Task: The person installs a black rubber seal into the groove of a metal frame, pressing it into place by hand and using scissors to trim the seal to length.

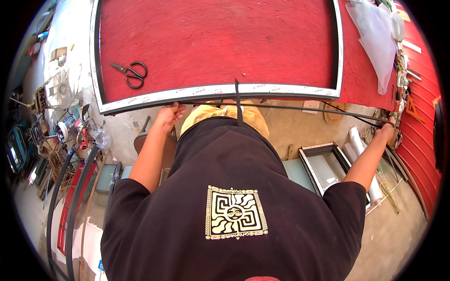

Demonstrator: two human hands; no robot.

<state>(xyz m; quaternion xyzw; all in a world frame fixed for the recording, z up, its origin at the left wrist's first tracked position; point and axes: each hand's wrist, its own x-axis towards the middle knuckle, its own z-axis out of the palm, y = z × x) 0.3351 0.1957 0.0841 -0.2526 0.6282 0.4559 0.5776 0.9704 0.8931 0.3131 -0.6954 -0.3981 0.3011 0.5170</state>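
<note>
A rectangular frame [300,90], covered with white printed film and dark along its edges, lies on the red tabletop [211,47]. Along its near side a long thin black strip [300,109] is stretched from left to right. Out to the right, my right hand [385,131] is closed round the strip's doubled part. My left hand [172,115] has its fingers pinched at the strip, right by the frame's near edge; the fingertips are partly hidden. A short piece of black strip [238,100] crosses the near bar. Black-handled scissors [133,74] lie inside the frame at the left.
Clear plastic sheeting [375,40] hangs over the table's right side. Below on the floor stand another framed panel [328,164] and a white roll [361,150]. A stool [143,140], long dark profiles [79,201] and cluttered tools [70,126] occupy the left.
</note>
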